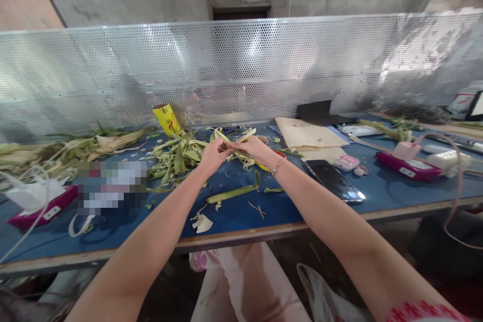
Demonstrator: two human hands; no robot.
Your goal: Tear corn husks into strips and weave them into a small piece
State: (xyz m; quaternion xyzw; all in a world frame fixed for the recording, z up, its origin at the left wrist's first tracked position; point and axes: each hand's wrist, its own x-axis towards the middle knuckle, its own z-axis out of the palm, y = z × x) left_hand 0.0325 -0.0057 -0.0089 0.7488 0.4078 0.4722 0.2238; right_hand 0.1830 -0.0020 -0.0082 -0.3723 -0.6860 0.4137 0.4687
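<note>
In the head view, my left hand (215,154) and my right hand (257,151) meet above the blue table. Both are closed, fingertips pinched together on a pale green plant stalk (247,136), whose ends stick up above the fingers. Its exact kind is too small to tell. Beside my left hand lies a heap of green plant stalks and leaves (179,161). Something yellow and red shows partly behind my right wrist. Closer to me, a long cut stalk (232,194) lies flat, with a torn pale scrap (203,223) near the edge.
A yellow can (167,119) leans by the perforated metal screen (241,60). To the right lie a black phone (335,181), a pink earphone case (346,162), brown paper (307,133) and a magenta power strip (409,167). Another magenta strip (47,206) and dry leaves (116,143) are left.
</note>
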